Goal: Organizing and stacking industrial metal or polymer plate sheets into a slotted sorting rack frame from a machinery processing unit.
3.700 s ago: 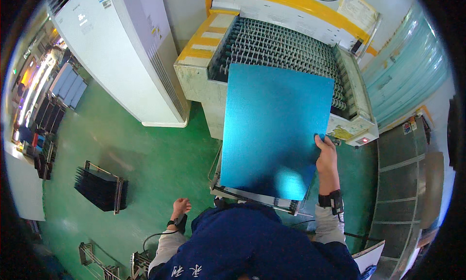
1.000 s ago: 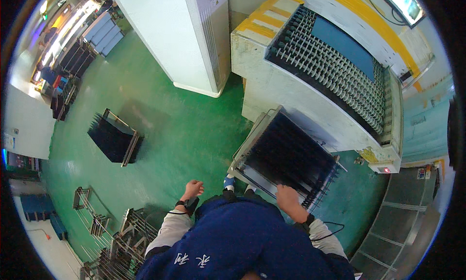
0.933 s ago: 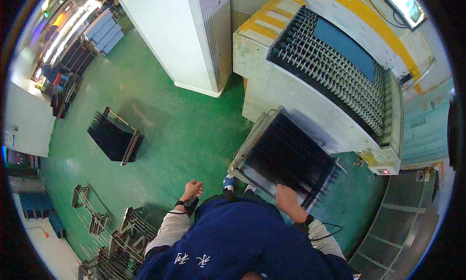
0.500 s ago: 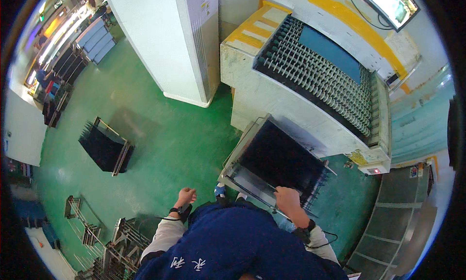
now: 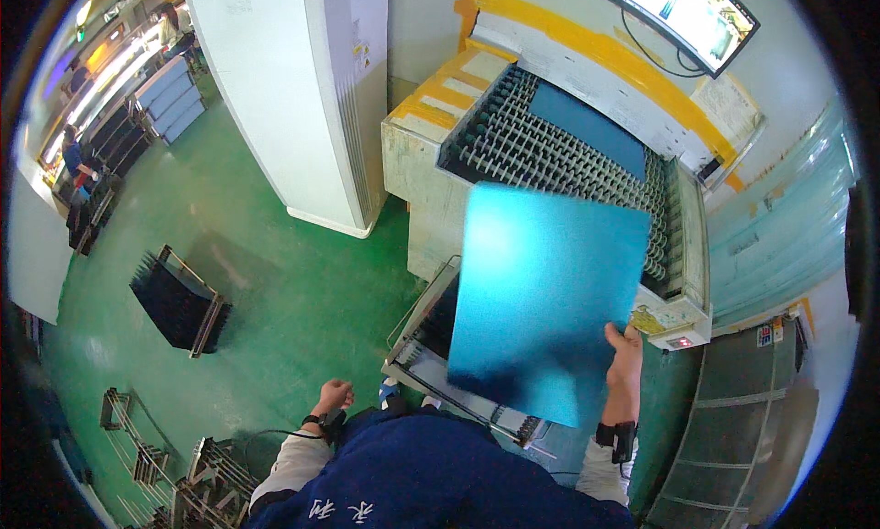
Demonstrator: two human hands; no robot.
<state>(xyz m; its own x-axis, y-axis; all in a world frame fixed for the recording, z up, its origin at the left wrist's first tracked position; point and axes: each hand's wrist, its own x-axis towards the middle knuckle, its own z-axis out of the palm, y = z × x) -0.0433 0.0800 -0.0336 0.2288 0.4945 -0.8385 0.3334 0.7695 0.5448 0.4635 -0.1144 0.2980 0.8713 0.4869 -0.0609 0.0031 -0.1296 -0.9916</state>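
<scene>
My right hand [image 5: 625,362] grips the right edge of a shiny blue rectangular panel [image 5: 541,291], thumb on its upper face. The panel is tilted above a slotted rack [image 5: 423,369] of dark sheets and hides most of it. Its far edge overlaps the front of a roller conveyor machine [image 5: 513,135]; whether they touch I cannot tell. Another blue panel [image 5: 587,126] lies on the rollers towards the back. My left hand [image 5: 335,397] is curled closed in front of my body, left of the rack, with nothing visible in it.
A second rack of dark sheets [image 5: 179,304] stands on the green floor at left. Several metal racks [image 5: 206,474] stand at lower left. A white cabinet [image 5: 275,98] rises beside the machine, and a screen [image 5: 683,16] hangs above. People work at the far left.
My right hand has lifted a blue panel from the rack and swung it up towards the conveyor. My left hand stays curled near my body. The view has shifted slightly.
</scene>
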